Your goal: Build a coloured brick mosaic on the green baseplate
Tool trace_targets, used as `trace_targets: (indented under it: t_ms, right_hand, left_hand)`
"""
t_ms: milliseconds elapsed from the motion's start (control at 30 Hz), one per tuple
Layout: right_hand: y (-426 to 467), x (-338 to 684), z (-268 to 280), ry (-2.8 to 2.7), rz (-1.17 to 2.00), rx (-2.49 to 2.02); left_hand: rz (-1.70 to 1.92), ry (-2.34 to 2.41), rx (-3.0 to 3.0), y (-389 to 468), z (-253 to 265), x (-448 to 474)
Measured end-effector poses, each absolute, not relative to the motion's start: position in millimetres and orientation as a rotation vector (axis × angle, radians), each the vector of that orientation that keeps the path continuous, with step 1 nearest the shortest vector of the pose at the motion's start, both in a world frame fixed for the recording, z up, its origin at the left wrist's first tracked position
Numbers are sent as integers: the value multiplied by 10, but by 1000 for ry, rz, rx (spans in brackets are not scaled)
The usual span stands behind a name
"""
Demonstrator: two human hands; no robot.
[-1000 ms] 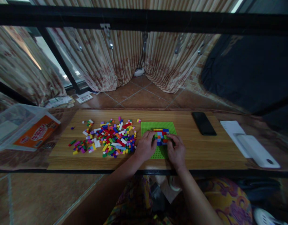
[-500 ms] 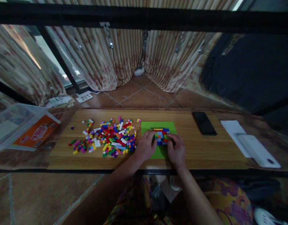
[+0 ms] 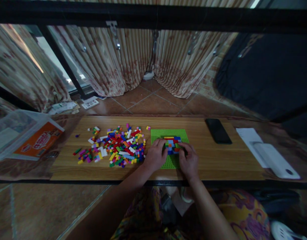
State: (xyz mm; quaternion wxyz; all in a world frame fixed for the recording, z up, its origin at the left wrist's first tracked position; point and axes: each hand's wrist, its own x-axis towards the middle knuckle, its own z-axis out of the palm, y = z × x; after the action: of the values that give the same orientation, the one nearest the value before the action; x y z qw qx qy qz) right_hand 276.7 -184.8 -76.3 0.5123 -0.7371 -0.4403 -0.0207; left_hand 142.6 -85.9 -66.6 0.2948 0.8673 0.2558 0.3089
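A green studded baseplate [image 3: 158, 133] lies on the wooden board in front of me. On it sits a low rectangular structure of toy bricks [image 3: 171, 143] in red, blue, light blue, yellow and orange. My left hand [image 3: 156, 155] curls its fingers against the structure's left side. From the right, my right hand [image 3: 188, 161] is closed with thumb and forefinger at the structure's right edge. The fingertips partly cover both sides of it. Left of the baseplate spreads a pile of loose toy bricks [image 3: 122, 146] in many colours.
The wooden board [image 3: 230, 163] carries a black phone [image 3: 218, 131] at the right. Beyond it lie a white paper [image 3: 248, 138] and a white device [image 3: 279, 161]. A clear plastic tub [image 3: 23, 116] with an orange label stands at the far left. Curtains [image 3: 133, 63] hang behind.
Both hands stay at the sides of the brick structure with hardly any movement. The view has shifted very slightly.
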Motion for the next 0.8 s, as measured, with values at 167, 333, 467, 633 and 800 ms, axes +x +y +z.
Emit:
trace_targets:
  t_ms: [167,333,467,633,800]
  right_hand:
    - [-1849,2772,-769,-1061,-43,-1765]
    - [-1845,2772,-770,-1054,-42,-1774]
    - [-1846,2776,-773,-1059,-36,-1766]
    - [-1852,2775,-771,-1063,-45,-1767]
    - [-1851,2768,-765,-1058,-41,-1761]
  left_hand:
    - [820,682,2316,-856,-672,1423]
    - [814,688,2323,-862,-660,1420]
    - [815,688,2327,-862,-657,1421]
    - [815,677,2315,-857,-663,1423]
    - [814,681,2312,-857,-667,1423]
